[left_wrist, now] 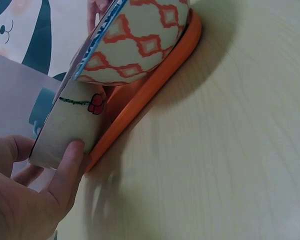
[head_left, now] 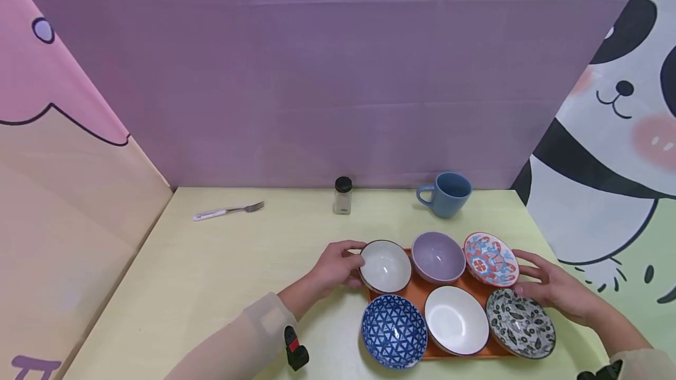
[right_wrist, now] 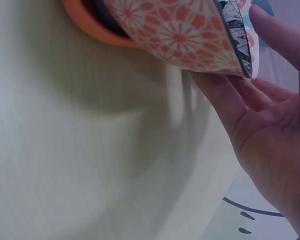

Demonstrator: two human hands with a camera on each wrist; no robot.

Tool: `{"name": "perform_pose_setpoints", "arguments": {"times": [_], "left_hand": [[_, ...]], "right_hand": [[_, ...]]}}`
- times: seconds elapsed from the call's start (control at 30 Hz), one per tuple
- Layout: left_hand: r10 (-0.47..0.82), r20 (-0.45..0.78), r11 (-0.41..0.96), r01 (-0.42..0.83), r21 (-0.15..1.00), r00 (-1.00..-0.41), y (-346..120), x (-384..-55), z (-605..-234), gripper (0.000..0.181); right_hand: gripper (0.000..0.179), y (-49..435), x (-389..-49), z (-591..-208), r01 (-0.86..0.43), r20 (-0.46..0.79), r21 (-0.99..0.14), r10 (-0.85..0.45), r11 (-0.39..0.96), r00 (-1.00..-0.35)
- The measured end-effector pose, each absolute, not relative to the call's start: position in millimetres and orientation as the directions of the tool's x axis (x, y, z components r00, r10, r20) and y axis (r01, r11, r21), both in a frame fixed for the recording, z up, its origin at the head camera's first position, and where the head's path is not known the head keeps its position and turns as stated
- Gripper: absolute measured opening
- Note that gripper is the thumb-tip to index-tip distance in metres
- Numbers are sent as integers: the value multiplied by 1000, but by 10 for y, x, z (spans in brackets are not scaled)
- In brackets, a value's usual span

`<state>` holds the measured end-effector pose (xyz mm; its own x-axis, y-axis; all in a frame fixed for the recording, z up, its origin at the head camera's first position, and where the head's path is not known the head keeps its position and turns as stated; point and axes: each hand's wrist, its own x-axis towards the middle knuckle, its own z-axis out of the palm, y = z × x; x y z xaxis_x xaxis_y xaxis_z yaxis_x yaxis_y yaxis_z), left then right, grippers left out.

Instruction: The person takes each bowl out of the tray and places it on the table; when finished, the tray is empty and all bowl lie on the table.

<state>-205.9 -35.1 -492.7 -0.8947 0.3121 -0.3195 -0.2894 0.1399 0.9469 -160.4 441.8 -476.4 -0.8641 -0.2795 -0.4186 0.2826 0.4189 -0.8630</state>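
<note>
My left hand is at the left side of a white, dark-rimmed bowl, fingertips against its outer wall; a red flower shows on that wall in the left wrist view. My right hand reaches in from the right with spread fingers, beside a red-and-blue patterned bowl and a black-and-white leaf bowl. In the right wrist view, some fingers pass behind the leaf bowl's red floral outside. The bowls stand in two rows on an orange tray, with a purple bowl between the back ones.
A blue triangle-patterned bowl and a plain white bowl fill the front row. Behind stand a blue mug and a black-capped glass jar. A fork lies at the back left. A purple wall rises behind the table.
</note>
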Motion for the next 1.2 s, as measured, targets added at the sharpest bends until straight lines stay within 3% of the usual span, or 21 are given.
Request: {"name": "perform_pose_setpoints", "arguments": {"times": [0.77,1.2], "left_hand": [[221,-260,68,-251,966,-940,-842,-2117,-4697,48],[143,-264,27,-263,964,-954,-1204,-2055,-4826,50]], "right_hand": [[85,4337,-1643,-4698,301,-457,-833,-270,465,-848],[82,4287,-1651,-4689,273,-455,-821,-285,501,-844]]}}
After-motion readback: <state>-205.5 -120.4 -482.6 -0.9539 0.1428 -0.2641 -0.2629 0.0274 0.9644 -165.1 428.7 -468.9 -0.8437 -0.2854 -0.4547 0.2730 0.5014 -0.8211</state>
